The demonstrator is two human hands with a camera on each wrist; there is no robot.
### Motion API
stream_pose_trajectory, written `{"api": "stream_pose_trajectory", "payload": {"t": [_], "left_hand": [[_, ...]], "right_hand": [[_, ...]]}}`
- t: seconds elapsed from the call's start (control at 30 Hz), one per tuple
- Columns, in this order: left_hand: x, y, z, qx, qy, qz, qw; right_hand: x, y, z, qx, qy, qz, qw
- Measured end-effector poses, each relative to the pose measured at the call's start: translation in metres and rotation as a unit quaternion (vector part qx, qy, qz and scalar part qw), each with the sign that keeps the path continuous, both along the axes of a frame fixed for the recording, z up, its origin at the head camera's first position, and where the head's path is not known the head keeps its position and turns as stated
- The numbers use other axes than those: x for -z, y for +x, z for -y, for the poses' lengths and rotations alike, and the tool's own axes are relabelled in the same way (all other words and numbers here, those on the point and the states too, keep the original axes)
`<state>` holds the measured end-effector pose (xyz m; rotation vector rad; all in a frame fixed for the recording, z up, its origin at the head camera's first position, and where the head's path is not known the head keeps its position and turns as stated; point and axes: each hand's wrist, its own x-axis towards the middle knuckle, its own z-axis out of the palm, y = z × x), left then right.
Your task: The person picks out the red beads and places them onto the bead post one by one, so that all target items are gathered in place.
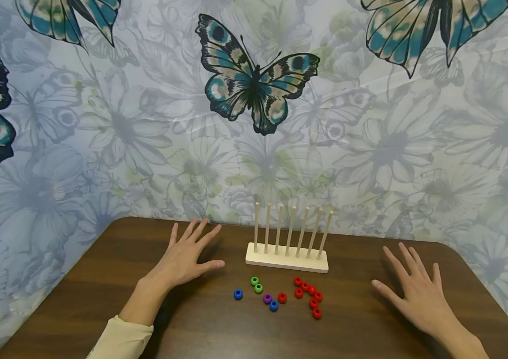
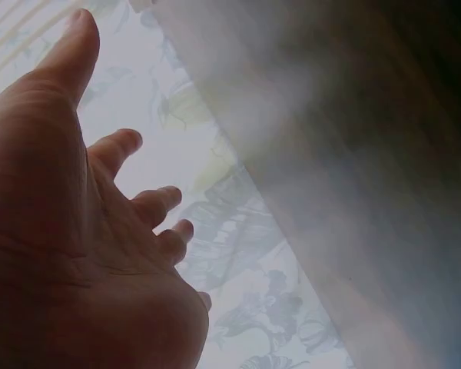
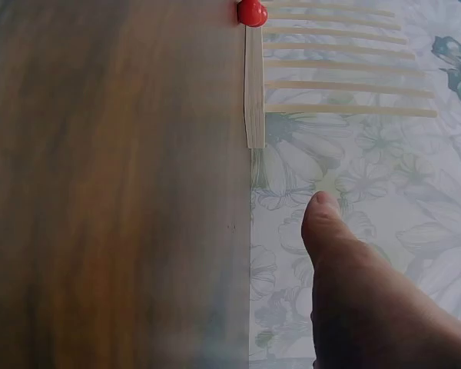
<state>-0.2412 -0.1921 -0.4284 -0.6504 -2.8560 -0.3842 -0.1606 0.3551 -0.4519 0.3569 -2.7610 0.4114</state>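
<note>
My left hand is spread over the left part of the table, fingers straight and nothing held; its palm and thumb fill the left of the left wrist view. Far to the right, my right hand has its fingers apart and is likewise without an object. Between them stands a pale wooden peg rack with several upright bare pegs. In front of it lie loose beads: two green beads, blue beads, a purple bead and several red beads. Neither hand touches rack or beads.
The brown wooden table has rounded far corners. Right behind its far edge hangs a cloth or wall covering printed with flowers and large butterflies.
</note>
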Motion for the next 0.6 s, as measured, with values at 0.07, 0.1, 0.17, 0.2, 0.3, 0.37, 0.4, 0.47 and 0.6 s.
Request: {"api": "stream_pose_trajectory", "payload": {"t": [0.07,0.1,0.17,0.2,0.3,0.37,0.4,0.47,0.6], "left_hand": [[0.0,-0.001,-0.002,0.0,-0.002,0.0,1.0],[0.0,-0.001,-0.004,0.001,-0.001,-0.001,1.0],[0.0,-0.003,-0.009,0.003,0.002,-0.001,1.0],[0.0,-0.004,-0.012,0.005,0.003,-0.001,1.0],[-0.001,-0.008,-0.021,0.014,0.003,0.002,0.9999],[-0.001,-0.009,-0.027,0.021,0.003,0.007,0.9998],[-0.001,-0.01,-0.03,0.025,0.004,0.011,0.9996],[-0.001,-0.01,-0.036,0.032,0.011,0.023,0.9992],[0.0,-0.013,-0.046,0.046,0.034,0.05,0.9971]], "right_hand": [[0.001,0.001,-0.001,-0.001,0.0,-0.001,1.0],[0.001,0.002,-0.001,-0.002,0.0,-0.001,1.0],[0.001,0.002,-0.002,-0.004,0.001,0.0,1.0],[0.001,0.002,-0.002,-0.005,0.001,0.0,1.0],[0.002,0.002,0.001,-0.007,-0.003,0.005,1.0],[0.003,0.003,0.006,-0.009,-0.009,0.008,0.9999],[0.003,0.003,0.008,-0.011,-0.013,0.008,0.9998],[0.003,0.003,0.013,-0.017,-0.025,0.011,0.9995],[0.002,0.003,0.022,-0.035,-0.056,0.012,0.9978]]}}
